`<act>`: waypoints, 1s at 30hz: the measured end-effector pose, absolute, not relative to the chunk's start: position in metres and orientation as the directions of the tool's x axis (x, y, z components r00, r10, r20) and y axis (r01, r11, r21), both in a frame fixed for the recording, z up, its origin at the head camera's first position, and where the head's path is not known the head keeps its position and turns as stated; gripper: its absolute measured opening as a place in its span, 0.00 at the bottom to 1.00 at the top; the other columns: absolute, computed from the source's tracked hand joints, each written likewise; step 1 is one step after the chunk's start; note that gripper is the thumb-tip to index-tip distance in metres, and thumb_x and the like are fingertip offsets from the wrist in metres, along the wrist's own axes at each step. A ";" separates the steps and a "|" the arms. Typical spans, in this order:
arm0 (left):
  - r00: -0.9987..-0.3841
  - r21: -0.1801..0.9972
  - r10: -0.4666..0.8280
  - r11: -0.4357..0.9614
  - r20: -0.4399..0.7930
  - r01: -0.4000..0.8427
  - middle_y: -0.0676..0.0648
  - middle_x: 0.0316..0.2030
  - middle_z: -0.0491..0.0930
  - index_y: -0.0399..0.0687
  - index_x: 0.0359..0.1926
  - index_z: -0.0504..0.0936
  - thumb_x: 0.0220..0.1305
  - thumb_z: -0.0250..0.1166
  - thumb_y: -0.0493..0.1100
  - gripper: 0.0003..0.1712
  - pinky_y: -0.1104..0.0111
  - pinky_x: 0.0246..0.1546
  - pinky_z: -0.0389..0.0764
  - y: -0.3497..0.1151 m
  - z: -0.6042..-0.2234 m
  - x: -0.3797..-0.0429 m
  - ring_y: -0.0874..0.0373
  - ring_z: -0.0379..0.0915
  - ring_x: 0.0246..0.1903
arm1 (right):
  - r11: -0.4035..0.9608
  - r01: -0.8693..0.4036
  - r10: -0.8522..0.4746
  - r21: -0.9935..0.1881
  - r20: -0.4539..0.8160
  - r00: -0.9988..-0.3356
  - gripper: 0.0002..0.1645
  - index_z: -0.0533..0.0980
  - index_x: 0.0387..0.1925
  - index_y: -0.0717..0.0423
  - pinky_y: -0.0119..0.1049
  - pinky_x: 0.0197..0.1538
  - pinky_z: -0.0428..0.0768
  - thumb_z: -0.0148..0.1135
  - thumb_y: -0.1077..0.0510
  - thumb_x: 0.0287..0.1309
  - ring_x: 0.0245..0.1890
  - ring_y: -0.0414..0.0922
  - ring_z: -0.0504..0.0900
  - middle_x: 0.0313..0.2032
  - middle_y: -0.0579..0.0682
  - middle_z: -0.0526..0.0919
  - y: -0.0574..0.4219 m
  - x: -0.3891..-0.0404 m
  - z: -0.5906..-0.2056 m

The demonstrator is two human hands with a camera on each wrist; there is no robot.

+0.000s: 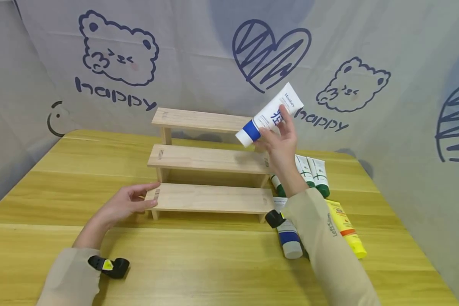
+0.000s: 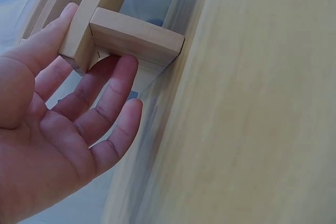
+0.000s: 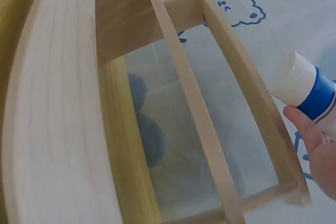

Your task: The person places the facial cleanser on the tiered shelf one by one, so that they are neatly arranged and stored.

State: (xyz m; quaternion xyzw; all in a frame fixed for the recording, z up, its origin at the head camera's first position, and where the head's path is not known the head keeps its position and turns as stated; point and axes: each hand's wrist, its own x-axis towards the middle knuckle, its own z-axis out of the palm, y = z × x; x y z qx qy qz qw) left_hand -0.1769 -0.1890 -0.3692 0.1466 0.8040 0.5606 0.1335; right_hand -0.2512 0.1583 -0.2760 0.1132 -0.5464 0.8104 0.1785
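The right hand (image 1: 281, 146) pinches a white plastic squeeze tube with a blue band and white cap (image 1: 268, 115) between thumb and fingers, holding it tilted, cap lower left, in the air by the top step's right end. The left hand (image 1: 128, 204) grips the left end of the lowest step of a pale wooden 3-step stand (image 1: 206, 158). Right of it, white green-capped tubes (image 1: 318, 170) and a yellow tube with an orange stripe (image 1: 342, 221) lie on the yellowish wood-grain table (image 1: 176, 263).
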 end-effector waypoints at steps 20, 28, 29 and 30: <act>-0.920 0.945 0.389 0.314 -0.044 0.087 0.32 0.62 0.53 0.37 0.63 0.61 0.59 0.61 0.44 0.34 0.64 0.37 0.76 -0.189 -0.371 -0.177 0.51 0.67 0.42 | -0.246 -0.521 0.138 -0.818 0.502 -0.854 0.40 0.61 0.63 0.51 0.39 0.32 0.79 0.57 0.76 0.49 0.41 0.52 0.75 0.48 0.54 0.65 0.105 -0.280 -0.257; -0.922 0.945 0.385 0.312 -0.037 0.093 0.32 0.61 0.54 0.37 0.63 0.62 0.58 0.61 0.44 0.34 0.64 0.37 0.75 -0.188 -0.371 -0.178 0.51 0.67 0.40 | -0.154 -0.570 0.086 -0.807 0.564 -0.821 0.37 0.62 0.62 0.56 0.39 0.37 0.78 0.55 0.77 0.50 0.45 0.50 0.74 0.54 0.50 0.65 0.097 -0.275 -0.246; -0.922 0.945 0.385 0.313 -0.036 0.094 0.32 0.61 0.54 0.37 0.63 0.62 0.59 0.61 0.44 0.33 0.64 0.37 0.75 -0.189 -0.371 -0.178 0.52 0.67 0.40 | -0.135 -0.585 0.075 -0.799 0.581 -0.811 0.36 0.62 0.62 0.57 0.39 0.38 0.78 0.55 0.77 0.50 0.46 0.51 0.74 0.55 0.51 0.65 0.096 -0.276 -0.246; -0.922 0.945 0.385 0.314 -0.035 0.095 0.32 0.61 0.54 0.37 0.63 0.62 0.59 0.61 0.43 0.33 0.64 0.37 0.75 -0.189 -0.371 -0.178 0.52 0.66 0.40 | -0.112 -0.601 0.065 -0.791 0.598 -0.799 0.36 0.62 0.62 0.59 0.39 0.40 0.77 0.55 0.77 0.50 0.46 0.51 0.74 0.55 0.51 0.65 0.095 -0.276 -0.246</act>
